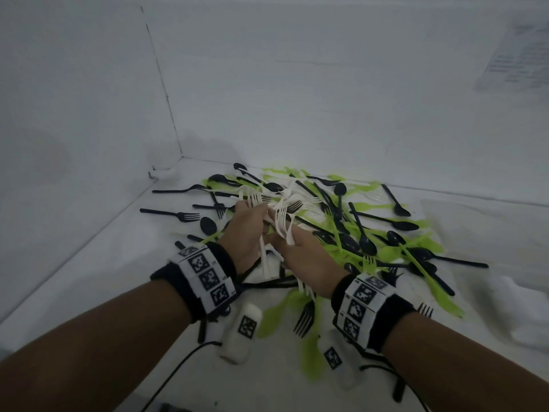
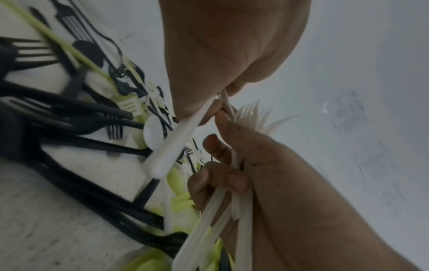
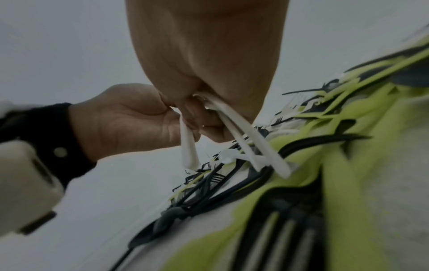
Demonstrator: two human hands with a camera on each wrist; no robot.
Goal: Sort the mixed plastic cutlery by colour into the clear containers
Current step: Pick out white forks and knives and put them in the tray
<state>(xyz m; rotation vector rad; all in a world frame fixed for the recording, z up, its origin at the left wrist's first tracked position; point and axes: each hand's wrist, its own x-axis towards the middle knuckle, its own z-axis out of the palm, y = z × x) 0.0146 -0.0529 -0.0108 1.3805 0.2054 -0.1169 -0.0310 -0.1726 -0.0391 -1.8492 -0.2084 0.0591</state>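
Observation:
A mixed heap of black, lime-green and white plastic cutlery (image 1: 341, 230) lies on the white surface. Both hands meet above its near-left part. My left hand (image 1: 252, 215) pinches white cutlery (image 1: 264, 257) by its handle, which shows as a long white handle (image 2: 171, 146) in the left wrist view. My right hand (image 1: 285, 242) grips a bunch of white forks (image 1: 283, 218) with the tines fanned upward. In the right wrist view, several white handles (image 3: 255, 144) hang from the right hand (image 3: 204, 113). The left hand (image 3: 176, 117) holds another white handle (image 3: 189, 152) beside it.
White walls close in the surface at the left and back and meet at a corner (image 1: 181, 157). A printed sheet (image 1: 517, 55) hangs on the back wall at the right. Crumpled white cloth (image 1: 520, 310) lies at the right. A black cable (image 1: 178, 367) trails below my left wrist.

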